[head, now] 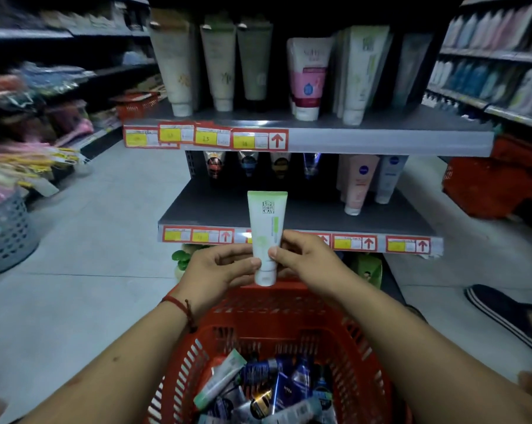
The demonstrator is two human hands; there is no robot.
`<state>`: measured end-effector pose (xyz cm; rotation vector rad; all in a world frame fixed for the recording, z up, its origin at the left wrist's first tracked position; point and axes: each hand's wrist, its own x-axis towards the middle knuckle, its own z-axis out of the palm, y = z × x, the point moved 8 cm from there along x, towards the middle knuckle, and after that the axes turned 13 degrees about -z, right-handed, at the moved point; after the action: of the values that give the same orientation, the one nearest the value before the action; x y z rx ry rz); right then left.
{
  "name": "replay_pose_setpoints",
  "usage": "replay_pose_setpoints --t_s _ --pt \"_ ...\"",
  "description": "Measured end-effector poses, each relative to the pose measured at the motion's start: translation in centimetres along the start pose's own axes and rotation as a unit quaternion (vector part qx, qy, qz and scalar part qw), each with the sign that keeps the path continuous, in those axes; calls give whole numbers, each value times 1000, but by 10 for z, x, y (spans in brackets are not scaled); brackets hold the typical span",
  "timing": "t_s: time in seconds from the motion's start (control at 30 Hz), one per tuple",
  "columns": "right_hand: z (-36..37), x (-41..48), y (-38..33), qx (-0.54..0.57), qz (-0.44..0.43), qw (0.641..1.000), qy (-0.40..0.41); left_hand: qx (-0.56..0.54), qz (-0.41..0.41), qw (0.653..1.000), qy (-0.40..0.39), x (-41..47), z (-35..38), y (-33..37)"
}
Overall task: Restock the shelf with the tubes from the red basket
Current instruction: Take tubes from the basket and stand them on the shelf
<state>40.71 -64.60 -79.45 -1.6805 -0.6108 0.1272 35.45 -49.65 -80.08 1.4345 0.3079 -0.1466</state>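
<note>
A white and green tube [266, 228] stands upright, cap down, in front of the lower grey shelf [203, 209]. My left hand [219, 270] and my right hand [307, 261] both pinch its lower part from either side. Below my arms sits the red basket [289, 310], holding several tubes [271, 390], mostly dark blue and black, with a pale green one at its left. The upper shelf [381, 133] carries standing tubes in beige, pink and white-green.
Pink and white tubes [358, 185] stand at the right of the lower shelf, with dark tubes at its back. Another red basket [485, 185] sits on the floor at right, a grey basket [5, 231] at left. A person's dark shoe [503, 313] is near the right edge.
</note>
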Motion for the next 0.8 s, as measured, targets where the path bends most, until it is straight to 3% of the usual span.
replay_pose_setpoints --t_s 0.2,0.57,0.8 --pt "-12 5 1 8 -19 998 55 -20 9 1000 -3 2 6 7" --pt "-18 -2 -8 52 -10 997 57 -42 36 998 5 -2 15 14" --pt "-66 7 -53 4 -39 997 65 31 81 996 -9 2 49 67"
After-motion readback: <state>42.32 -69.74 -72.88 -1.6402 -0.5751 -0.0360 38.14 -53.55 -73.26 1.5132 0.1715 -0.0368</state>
